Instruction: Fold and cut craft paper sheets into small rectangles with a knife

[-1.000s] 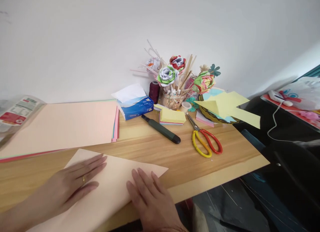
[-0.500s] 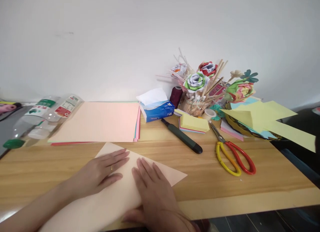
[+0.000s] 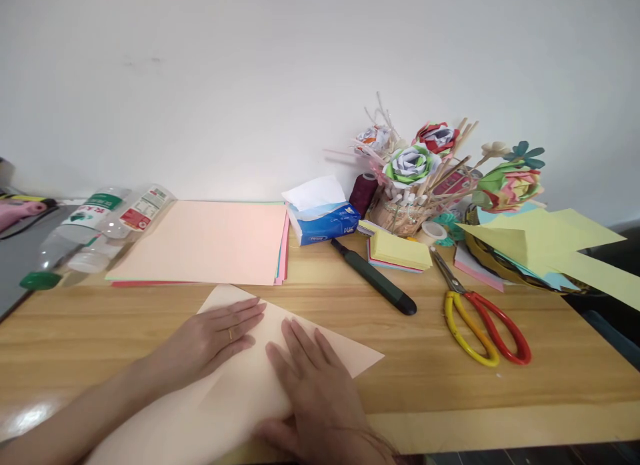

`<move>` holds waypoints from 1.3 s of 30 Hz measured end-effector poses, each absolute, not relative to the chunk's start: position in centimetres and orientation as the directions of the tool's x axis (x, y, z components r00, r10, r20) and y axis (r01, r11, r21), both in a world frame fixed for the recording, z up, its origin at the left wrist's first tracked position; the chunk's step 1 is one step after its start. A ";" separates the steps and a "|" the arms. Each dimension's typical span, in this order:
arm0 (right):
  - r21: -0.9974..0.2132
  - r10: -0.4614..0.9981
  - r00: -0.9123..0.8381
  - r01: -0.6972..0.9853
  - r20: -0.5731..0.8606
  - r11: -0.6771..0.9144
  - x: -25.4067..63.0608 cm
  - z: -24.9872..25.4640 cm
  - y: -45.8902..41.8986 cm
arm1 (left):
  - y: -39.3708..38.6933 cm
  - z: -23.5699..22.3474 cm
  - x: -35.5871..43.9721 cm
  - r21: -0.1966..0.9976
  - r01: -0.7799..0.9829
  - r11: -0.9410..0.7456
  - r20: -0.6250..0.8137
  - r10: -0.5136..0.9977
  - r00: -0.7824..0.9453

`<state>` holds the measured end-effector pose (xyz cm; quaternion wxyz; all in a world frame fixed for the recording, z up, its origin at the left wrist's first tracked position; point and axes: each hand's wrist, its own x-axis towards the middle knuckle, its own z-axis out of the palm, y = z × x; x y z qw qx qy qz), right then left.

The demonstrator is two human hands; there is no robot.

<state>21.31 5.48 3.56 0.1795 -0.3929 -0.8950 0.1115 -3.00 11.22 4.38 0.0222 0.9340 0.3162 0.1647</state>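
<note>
A pale peach sheet of paper (image 3: 240, 391) lies folded over on the wooden table, its pointed corner reaching out to the right. Flat on its upper left part rests my left hand (image 3: 220, 335), fingers stretched out, with a ring on one of them. My right hand (image 3: 320, 385) presses on the sheet's right part, fingers extended and thumb spread toward the near edge. Neither hand grips anything. Beyond them sits a stack of coloured paper (image 3: 205, 241) with a peach sheet on top.
Behind stand a blue tissue pack (image 3: 325, 221) and paper flowers (image 3: 413, 165) in a holder. A dark green cutter (image 3: 380, 281), yellow sticky notes (image 3: 400, 250) and scissors (image 3: 475, 311) lie to the right. Plastic bottles (image 3: 90, 218) lie at left; a basket (image 3: 470, 218) holds yellow paper.
The view has shifted slightly, so everything on the table appears a little further right. My hands stay flat on the peach sheet, with the right thumb and forefinger moved slightly.
</note>
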 end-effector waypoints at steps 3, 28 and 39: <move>-0.334 0.741 -0.624 0.663 0.247 0.670 21.3 3.5 5.5 | 11.2 4.3 -3.0 0.157 0.589 -0.793 0.295 0.607 0.738; -0.411 0.755 -0.650 0.666 0.089 0.622 21.6 5.4 5.5 | 10.9 3.7 -4.0 0.163 0.605 -0.779 0.229 0.626 0.745; -0.255 0.783 -0.622 0.755 0.011 0.604 27.2 6.1 5.0 | 12.2 4.4 -4.5 0.058 0.517 -0.854 0.188 0.518 0.834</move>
